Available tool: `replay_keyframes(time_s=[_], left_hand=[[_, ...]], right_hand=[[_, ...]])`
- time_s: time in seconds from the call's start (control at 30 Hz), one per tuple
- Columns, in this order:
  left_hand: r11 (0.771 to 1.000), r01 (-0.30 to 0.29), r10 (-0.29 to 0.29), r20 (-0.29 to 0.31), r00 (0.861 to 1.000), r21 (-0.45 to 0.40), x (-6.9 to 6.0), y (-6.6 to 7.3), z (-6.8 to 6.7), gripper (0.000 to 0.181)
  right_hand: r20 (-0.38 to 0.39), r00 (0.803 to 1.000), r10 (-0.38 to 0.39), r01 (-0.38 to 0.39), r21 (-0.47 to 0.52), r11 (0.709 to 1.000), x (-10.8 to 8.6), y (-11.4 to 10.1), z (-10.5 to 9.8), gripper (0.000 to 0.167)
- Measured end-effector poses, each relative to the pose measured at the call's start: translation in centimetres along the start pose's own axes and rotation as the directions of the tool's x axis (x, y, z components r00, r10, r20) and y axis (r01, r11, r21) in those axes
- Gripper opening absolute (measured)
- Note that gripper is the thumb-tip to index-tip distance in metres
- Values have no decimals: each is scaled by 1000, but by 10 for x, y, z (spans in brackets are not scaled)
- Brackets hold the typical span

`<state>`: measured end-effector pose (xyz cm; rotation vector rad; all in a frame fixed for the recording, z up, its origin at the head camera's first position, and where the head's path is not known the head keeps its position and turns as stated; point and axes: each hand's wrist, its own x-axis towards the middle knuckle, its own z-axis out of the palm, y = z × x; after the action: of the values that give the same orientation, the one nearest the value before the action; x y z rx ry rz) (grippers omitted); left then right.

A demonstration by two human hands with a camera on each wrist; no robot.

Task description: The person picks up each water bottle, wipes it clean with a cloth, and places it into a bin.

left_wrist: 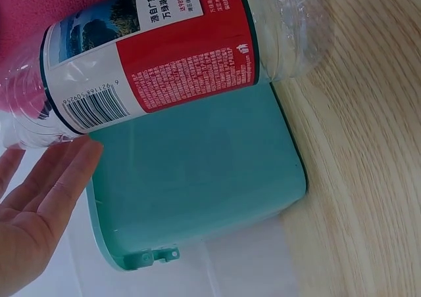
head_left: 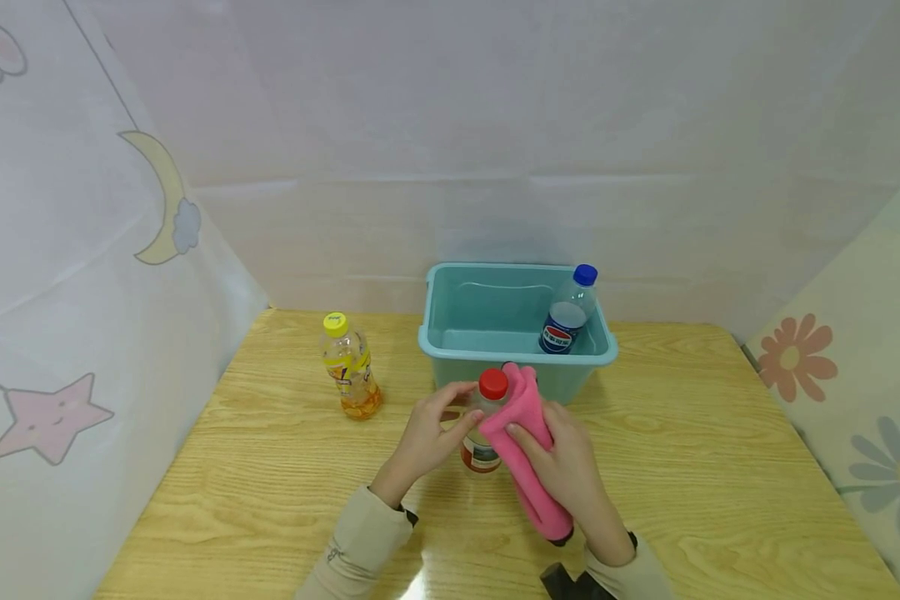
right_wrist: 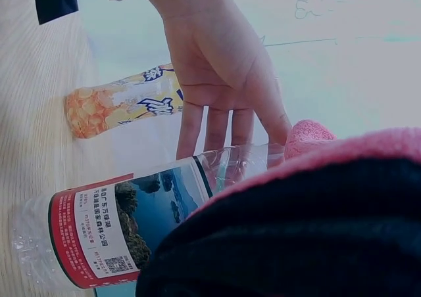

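Note:
A clear plastic bottle (head_left: 481, 454) with a red cap and a red-and-white label stands upright in front of the blue-green bin. My left hand (head_left: 429, 429) is at its left side, the fairly straight fingers (left_wrist: 69, 175) and thumb touching it near the neck and shoulder. My right hand (head_left: 566, 454) grips a folded pink cloth (head_left: 528, 408), thumb on top. The cloth lies against the bottle's right side near the neck. In the right wrist view the cloth and a dark, blurred shape hide the right fingers and part of the bottle (right_wrist: 125, 231).
Behind the hands sits the blue-green bin (head_left: 457, 362), holding a blue-capped Pepsi bottle (head_left: 567, 317) that leans in its right side. To the left a yellow-capped bottle (head_left: 351, 375) with a little amber drink stands on the wooden table (head_left: 270, 492). White printed sheets (head_left: 390, 125) hang around the table.

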<state>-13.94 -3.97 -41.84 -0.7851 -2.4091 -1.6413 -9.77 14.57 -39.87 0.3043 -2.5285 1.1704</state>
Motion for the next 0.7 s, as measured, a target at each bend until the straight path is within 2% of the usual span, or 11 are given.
replay_keyframes(time_s=[0.07, 0.17, 0.47, 0.7], left_hand=[[1000, 3, -3, -5, 1000, 2, 1, -10, 2, 34], [1000, 15, -15, -6, 1000, 13, 1, -7, 2, 34], [1000, 10, -10, 16, 1000, 1, -1, 30, -9, 31], [999, 41, -40, 31, 999, -15, -1, 32, -10, 31]], right_hand=[[2, 1000, 1, -1, -2, 1000, 0, 0, 1, 25], [4, 1000, 2, -2, -9, 1000, 1, 0, 2, 23], [48, 999, 2, 2, -88, 996, 4, -2, 1, 25], [75, 997, -1, 10, -124, 992, 4, 2, 2, 26]])
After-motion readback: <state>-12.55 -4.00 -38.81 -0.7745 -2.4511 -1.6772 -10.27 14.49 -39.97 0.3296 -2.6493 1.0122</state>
